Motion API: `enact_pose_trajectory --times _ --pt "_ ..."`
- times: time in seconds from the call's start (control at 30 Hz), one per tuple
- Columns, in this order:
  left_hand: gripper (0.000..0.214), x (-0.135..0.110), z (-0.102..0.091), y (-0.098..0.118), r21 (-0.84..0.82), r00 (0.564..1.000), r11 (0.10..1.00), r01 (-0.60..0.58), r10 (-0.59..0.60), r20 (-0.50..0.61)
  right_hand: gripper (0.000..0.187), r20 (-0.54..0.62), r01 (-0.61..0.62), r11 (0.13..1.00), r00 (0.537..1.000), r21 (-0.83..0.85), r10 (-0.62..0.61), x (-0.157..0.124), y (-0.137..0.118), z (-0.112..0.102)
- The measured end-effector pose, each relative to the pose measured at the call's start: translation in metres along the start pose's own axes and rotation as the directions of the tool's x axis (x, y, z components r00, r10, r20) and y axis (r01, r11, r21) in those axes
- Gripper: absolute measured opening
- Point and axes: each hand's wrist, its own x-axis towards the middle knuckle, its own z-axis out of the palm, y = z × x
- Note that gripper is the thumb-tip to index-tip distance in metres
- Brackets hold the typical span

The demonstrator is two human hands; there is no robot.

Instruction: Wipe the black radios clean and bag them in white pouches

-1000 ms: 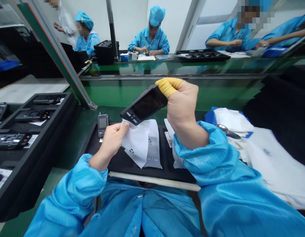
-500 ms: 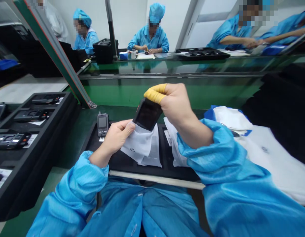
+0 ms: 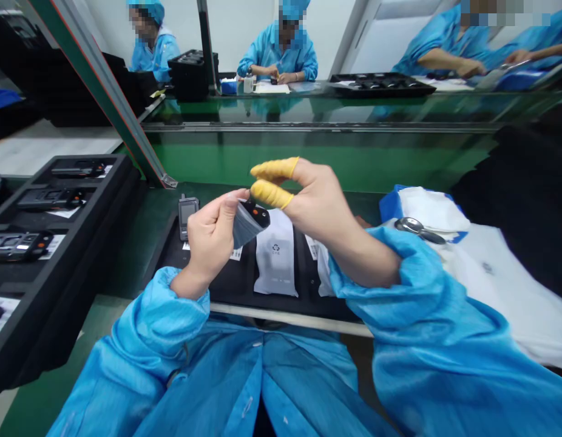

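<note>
My left hand point(image 3: 210, 240) is closed round a thin white plastic bag point(image 3: 243, 224) that holds most of a black handheld device point(image 3: 258, 213). Only the device's upper end sticks out of the bag. My right hand point(image 3: 320, 206) wears yellow finger cots and pinches that exposed end, with one cotted finger stretched out above it. Both hands hover over a black tray point(image 3: 226, 285) at the bench's near edge. A second white bag point(image 3: 276, 258) lies flat on the tray just below them.
A small handset point(image 3: 187, 215) lies at the tray's far left corner. Black trays point(image 3: 103, 200) with several devices stand on the left. White bags or cloths and a metal tool point(image 3: 415, 227) lie on the right. Other people work beyond the green conveyor point(image 3: 308, 158).
The device has turned from lying across to end-down and has slid into the bag in my left hand. My right hand came down and left with it.
</note>
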Motion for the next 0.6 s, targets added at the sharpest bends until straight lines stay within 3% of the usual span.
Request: enact_pose_trajectory --times 0.13,0.3,0.43,0.53,0.6 --pt "0.034 0.003 -0.001 0.02 -0.02 0.996 0.995 -0.093 0.093 0.008 0.032 -0.041 0.0 1.0 0.999 -0.011 0.0 0.0 0.005 -0.01" --pt "0.034 0.007 -0.002 0.031 -0.137 1.0 0.99 -0.022 0.019 -0.024 0.024 -0.091 -0.079 0.995 0.993 -0.061 0.073 -0.009 0.004 -0.025" --pt "0.038 0.012 0.0 -0.009 -0.233 0.975 0.953 0.195 -0.215 -0.061 0.018 -0.225 -0.166 0.981 0.964 -0.102 0.14 -0.024 -0.002 -0.051" --pt "0.045 0.019 0.005 -0.061 -0.276 0.864 0.847 0.455 -0.494 -0.092 0.018 -0.333 -0.211 0.967 0.93 -0.143 0.154 -0.037 -0.009 -0.072" --pt "0.047 0.023 0.009 -0.092 -0.233 0.791 0.794 0.561 -0.597 -0.134 0.02 -0.384 -0.229 0.955 0.912 -0.187 0.143 -0.046 -0.014 -0.085"
